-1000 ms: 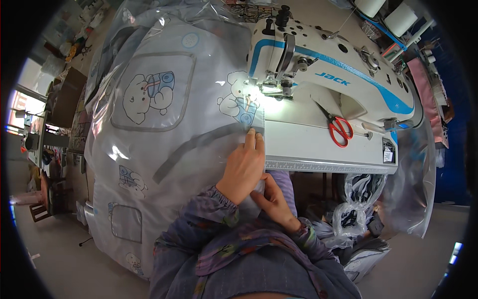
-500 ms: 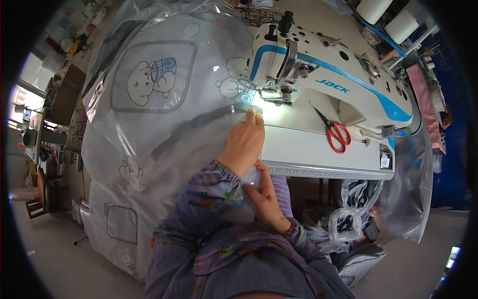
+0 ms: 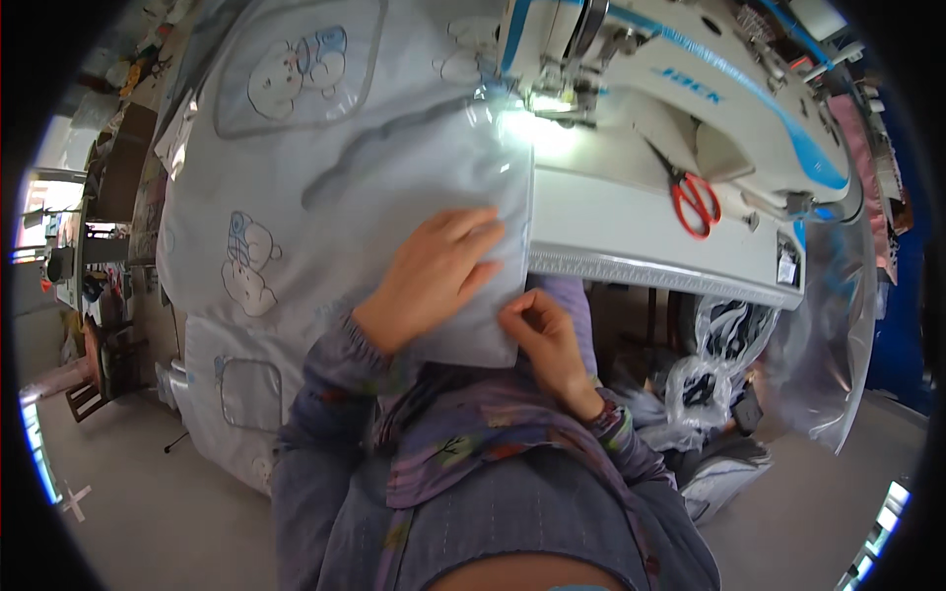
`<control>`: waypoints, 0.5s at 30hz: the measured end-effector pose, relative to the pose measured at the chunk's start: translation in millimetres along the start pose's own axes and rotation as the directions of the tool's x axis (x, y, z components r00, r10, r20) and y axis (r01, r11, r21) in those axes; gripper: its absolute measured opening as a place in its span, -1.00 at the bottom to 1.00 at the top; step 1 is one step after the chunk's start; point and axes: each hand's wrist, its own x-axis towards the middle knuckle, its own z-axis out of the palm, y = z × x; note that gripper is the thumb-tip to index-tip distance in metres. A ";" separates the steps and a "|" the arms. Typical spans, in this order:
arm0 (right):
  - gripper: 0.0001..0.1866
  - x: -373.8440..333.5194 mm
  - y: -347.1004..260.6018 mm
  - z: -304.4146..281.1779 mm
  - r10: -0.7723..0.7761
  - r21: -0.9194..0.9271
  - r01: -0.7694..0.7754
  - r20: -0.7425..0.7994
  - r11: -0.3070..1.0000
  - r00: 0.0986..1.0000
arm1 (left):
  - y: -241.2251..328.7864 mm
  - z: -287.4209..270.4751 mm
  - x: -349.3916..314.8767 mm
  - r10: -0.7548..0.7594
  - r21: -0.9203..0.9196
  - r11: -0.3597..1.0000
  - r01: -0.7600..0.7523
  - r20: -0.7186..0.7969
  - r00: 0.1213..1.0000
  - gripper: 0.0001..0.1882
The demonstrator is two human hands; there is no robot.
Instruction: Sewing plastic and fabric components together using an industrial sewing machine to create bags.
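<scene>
A large pale grey sheet of glossy, plastic-like fabric [image 3: 394, 187], printed with cartoon puppies, spreads over the left side and into my lap. My left hand [image 3: 434, 276] lies on it with its fingers stretched out, pointing toward the sheet's right edge. At that edge, lower down, my right hand [image 3: 552, 345] has thumb and forefinger pinched together on the border. The sheet's far part runs up to the lit needle area of a white and blue sewing machine [image 3: 670, 89]. Whether the presser foot rests on it, I cannot tell.
Red-handled scissors [image 3: 696, 205] lie on the machine bed [image 3: 631, 222], whose front edge carries a ruler strip [image 3: 650, 274]. Clear plastic bags [image 3: 702, 379] hang below at the right. A wooden chair [image 3: 91, 379] stands at the far left.
My left hand has drawn back from beside the needle toward me and now lies flatter. My right hand has come down along the edge. The view has tilted downward, so the machine appears higher.
</scene>
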 end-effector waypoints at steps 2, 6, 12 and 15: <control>-0.92 -1.3 -7.8 1.5 -0.003 0.057 0.006 -0.046 0.998 0.999 | 20.5 -7.1 -38.0 0.081 0.127 0.988 -0.091 0.078 0.994 -0.47; -0.83 -2.4 -8.4 -0.7 0.028 0.231 -0.033 0.025 0.972 0.999 | 43.8 -7.9 -72.1 -0.006 0.239 0.971 -0.012 0.075 0.997 -0.46; -0.55 -14.6 -14.2 0.7 0.026 0.073 -0.029 0.045 0.997 0.999 | 33.9 4.0 -97.3 0.124 0.112 0.986 -0.126 0.025 0.992 -0.47; -0.50 -14.8 -23.7 3.0 0.057 0.117 -0.062 0.048 0.991 0.997 | 33.9 5.0 -96.5 0.148 0.126 0.981 -0.144 -0.017 0.989 -0.51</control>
